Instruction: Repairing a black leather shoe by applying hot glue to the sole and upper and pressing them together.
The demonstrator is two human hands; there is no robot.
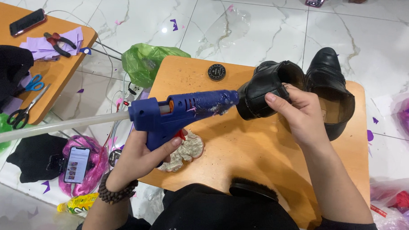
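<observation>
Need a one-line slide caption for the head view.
Left hand aims a blue glue gun at the heel of a black shoe held by the right hand over a wooden table.

Two black leather shoes (269,88) (330,83). One blue glue gun (182,112). Two wooden tables (257,148) (56,73). Two pairs of scissors (33,84) (23,111). One pair of pliers (59,43). Three phones (27,21) (77,164) (316,0). One round black tin (216,72). One brush (252,189). One green bag (149,63). One yellow bottle (76,205).
</observation>
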